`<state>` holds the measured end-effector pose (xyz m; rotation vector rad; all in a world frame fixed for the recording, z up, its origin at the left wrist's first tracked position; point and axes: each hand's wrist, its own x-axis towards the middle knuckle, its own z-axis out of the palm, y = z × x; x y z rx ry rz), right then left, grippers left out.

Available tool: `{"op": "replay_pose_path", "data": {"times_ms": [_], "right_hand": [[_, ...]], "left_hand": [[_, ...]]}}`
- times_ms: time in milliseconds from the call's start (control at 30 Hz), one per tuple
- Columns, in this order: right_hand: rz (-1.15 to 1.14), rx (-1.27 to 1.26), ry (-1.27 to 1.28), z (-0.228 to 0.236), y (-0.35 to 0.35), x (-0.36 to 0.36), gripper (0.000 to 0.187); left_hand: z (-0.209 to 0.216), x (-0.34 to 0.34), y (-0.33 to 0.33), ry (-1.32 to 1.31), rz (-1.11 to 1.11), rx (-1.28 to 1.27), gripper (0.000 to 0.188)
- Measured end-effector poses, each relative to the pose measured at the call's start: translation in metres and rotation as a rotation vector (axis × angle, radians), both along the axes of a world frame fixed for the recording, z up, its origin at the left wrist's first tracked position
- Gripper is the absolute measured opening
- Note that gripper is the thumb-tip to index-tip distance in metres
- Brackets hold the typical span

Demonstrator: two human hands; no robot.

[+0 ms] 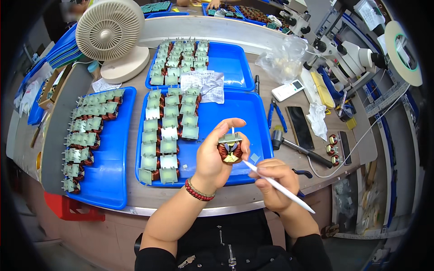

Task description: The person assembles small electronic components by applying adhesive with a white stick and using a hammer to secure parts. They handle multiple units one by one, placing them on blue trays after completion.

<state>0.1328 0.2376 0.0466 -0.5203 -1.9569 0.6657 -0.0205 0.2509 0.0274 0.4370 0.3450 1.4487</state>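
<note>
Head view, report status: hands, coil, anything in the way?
Left hand holding copper-wound coil, greenish plate uppermost. Right hand gripping white pointed stick, tip close to coil, contact unclear. No obstruction visible between them.

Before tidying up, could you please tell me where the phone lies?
The phone lies right of centre in the head view, between blue pliers and white tissue.

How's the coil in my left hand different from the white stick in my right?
The coil is squat with coppery windings; the stick is long, slim and white. The left hand cups the coil; the right hand holds the stick aslant. Both are hand-held.
</note>
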Motion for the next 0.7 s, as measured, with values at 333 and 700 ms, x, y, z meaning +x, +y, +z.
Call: {"op": "replay_pose_path", "data": {"times_ms": [333, 700], "right_hand": [[0.017, 0.110, -0.026, -0.009, 0.011, -0.021, 0.017], [-0.202, -0.069, -0.148, -0.024, 0.018, -0.032, 0.012]], "left_hand": [[0.000, 0.001, -0.002, -0.018, 0.017, -0.074, 0.031], [-0.012, 0.019, 0.000, 0.212, 0.244, -0.135, 0.027]]}}
